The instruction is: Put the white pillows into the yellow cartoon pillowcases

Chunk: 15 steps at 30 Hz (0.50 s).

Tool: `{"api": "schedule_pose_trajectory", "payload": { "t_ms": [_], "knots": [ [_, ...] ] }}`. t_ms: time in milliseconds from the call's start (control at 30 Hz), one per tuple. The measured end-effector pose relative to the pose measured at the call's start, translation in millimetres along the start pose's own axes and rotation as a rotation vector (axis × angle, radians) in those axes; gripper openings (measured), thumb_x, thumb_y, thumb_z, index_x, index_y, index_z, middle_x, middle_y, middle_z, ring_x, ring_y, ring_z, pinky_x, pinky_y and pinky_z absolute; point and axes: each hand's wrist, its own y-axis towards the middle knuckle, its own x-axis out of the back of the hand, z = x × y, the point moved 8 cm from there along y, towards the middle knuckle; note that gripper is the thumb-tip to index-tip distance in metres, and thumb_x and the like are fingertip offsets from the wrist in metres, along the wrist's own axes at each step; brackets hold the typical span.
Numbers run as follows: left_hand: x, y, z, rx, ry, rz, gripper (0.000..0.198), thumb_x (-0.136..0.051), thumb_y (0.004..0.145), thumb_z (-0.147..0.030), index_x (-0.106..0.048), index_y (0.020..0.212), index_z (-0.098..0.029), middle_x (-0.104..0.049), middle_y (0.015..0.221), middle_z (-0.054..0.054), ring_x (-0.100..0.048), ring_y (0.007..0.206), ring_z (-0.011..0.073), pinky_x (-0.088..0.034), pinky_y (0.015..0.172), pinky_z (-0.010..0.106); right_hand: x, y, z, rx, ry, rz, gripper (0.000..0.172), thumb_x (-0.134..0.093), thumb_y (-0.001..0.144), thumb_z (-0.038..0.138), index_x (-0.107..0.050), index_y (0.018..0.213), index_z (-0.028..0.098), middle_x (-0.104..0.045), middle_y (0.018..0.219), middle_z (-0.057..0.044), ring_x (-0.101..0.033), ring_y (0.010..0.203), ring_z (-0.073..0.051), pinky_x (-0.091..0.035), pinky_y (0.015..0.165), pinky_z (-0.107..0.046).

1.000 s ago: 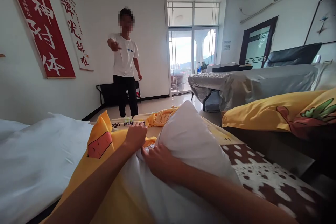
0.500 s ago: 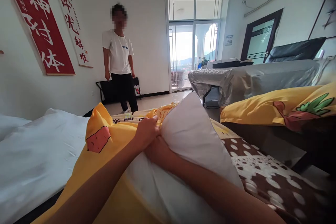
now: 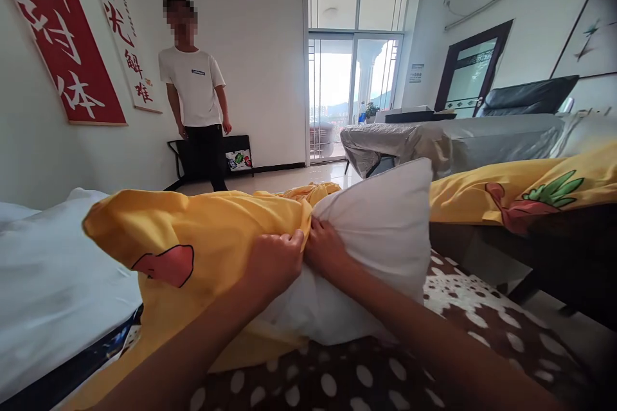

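A white pillow (image 3: 380,218) lies partly inside a yellow pillowcase (image 3: 216,225) with a pink printed patch. My left hand (image 3: 277,260) is closed on the edge of the pillowcase, near its opening. Right beside it, my right hand (image 3: 328,247) grips the pillow, its fingers bunched against the white fabric at the case's edge. The pillow's right corner sticks out bare, while its left part is hidden in the case. Beneath both is a brown cloth with white dots (image 3: 482,308).
White bedding (image 3: 62,257) lies at left. Another yellow printed cloth (image 3: 525,186) drapes over dark furniture at right. A person in a white shirt (image 3: 193,87) stands beyond, near a folded black chair (image 3: 238,153). A plastic-covered table (image 3: 414,141) stands at the back right.
The pillow and case have been raised and spread wider, the case stretching left and the pillow's corner swinging right. My hands have moved slightly apart. The person appears farther left.
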Motion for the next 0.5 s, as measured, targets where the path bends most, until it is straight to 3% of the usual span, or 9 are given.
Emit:
{"api": "schedule_pose_trajectory", "payload": {
  "t_ms": [100,167,267,333,400,500],
  "knots": [
    [-16.1,-12,14,0.0,0.002,0.026,0.023,-0.033,0.086,-0.015,-0.056,0.091,-0.017,-0.065,0.072,0.008,-0.063,0.064,0.022,-0.036,0.053,0.028,26,-27,-9,0.112,0.099,0.005,0.033,-0.049,0.084,0.016,-0.06,0.116,0.016,-0.062,0.11,-0.014,-0.054,0.102,-0.027,-0.042,0.086,-0.04],
    [-18.0,-16,13,-0.016,0.008,0.025,0.021,-0.035,0.085,-0.016,-0.056,0.09,-0.017,-0.065,0.072,0.008,-0.063,0.065,0.0226,-0.037,0.054,0.029,57,-32,-15,0.163,0.27,0.006,0.038,-0.052,0.082,0.016,-0.059,0.119,0.022,-0.063,0.11,-0.007,-0.057,0.1,-0.021,-0.042,0.088,-0.034],
    [-9.1,-22,-15,-0.143,0.057,-0.068,0.017,-0.04,0.082,-0.013,-0.056,0.086,-0.017,-0.062,0.069,0.007,-0.061,0.063,0.0219,-0.039,0.054,0.03,113,-12,-33,0.03,0.442,-0.172,0.032,-0.045,0.087,0.018,-0.065,0.111,0.023,-0.066,0.106,-0.002,-0.06,0.096,-0.016,-0.043,0.087,-0.029],
    [1.3,-29,-43,-0.267,0.111,-0.203,0.015,-0.042,0.077,-0.009,-0.054,0.082,-0.016,-0.059,0.065,0.006,-0.058,0.058,0.0202,-0.038,0.051,0.03,135,14,-37,-0.055,0.447,-0.285,0.031,-0.043,0.09,0.024,-0.064,0.113,0.021,-0.066,0.11,-0.005,-0.059,0.1,-0.019,-0.042,0.089,-0.033],
    [9.5,-38,-66,-0.371,0.152,-0.33,0.013,-0.043,0.075,-0.009,-0.053,0.079,-0.016,-0.056,0.062,0.005,-0.054,0.053,0.0191,-0.037,0.047,0.03,134,44,-28,-0.041,0.436,-0.289,0.036,-0.045,0.091,0.033,-0.059,0.121,0.02,-0.062,0.119,-0.008,-0.055,0.11,-0.023,-0.037,0.096,-0.038],
    [14.9,-55,-79,-0.427,0.18,-0.416,0.011,-0.046,0.076,-0.012,-0.054,0.084,-0.014,-0.056,0.062,0.004,-0.052,0.052,0.0177,-0.038,0.046,0.03,95,80,-5,0.066,0.526,-0.082,0.045,-0.044,0.091,0.045,-0.054,0.127,0.02,-0.061,0.121,-0.009,-0.05,0.116,-0.024,-0.031,0.101,-0.041]
  ]
}}
